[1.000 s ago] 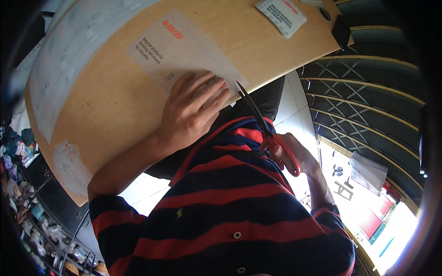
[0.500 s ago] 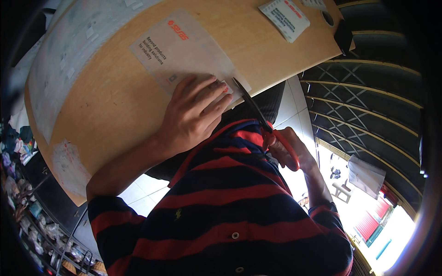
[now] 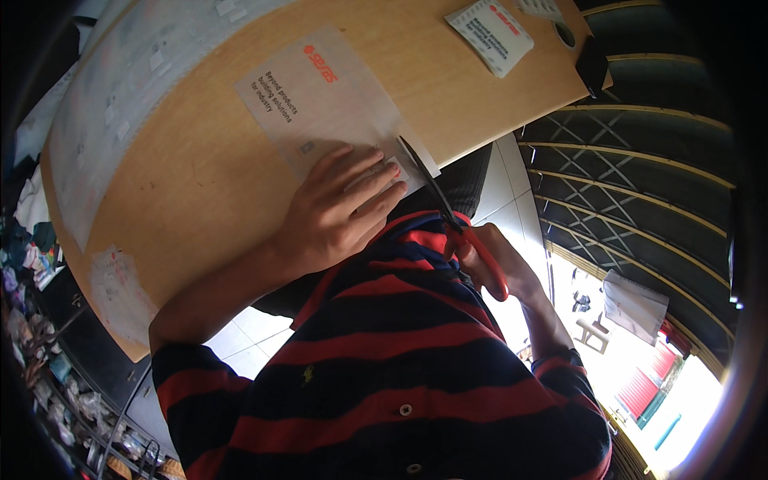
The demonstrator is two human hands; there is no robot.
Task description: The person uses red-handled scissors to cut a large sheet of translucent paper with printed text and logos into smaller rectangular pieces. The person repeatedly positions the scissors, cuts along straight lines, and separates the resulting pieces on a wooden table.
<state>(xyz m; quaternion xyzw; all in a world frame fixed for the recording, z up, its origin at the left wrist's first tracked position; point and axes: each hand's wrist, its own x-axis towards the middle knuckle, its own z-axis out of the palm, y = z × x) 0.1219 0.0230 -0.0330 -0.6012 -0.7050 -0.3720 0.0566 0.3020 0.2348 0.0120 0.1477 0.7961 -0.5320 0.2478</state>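
Observation:
A translucent plastic sheet (image 3: 336,92) with red and black print lies on the table, its near right corner reaching the front edge. My left hand (image 3: 332,208) rests palm down on its near part, fingers stretched out. Beneath those fingertips a small white piece with a red mark (image 3: 395,166) partly shows. My right hand (image 3: 496,256) grips scissors (image 3: 430,180) with red handles and dark blades. The blades lie along the sheet's right side, tips pointing away from me. Whether they are through the plastic is hard to see.
On the wooden table (image 3: 192,144), a stack of printed white packets (image 3: 492,36) sits at the far right. Translucent plastic sheeting (image 3: 120,96) covers the left side. A dark folding gate (image 3: 632,160) stands to the right, and cluttered shelving (image 3: 72,392) at lower left.
The plastic sheet has slid slightly toward me and to the right. My right hand and the scissors have shifted a little left. My left hand stays on the sheet.

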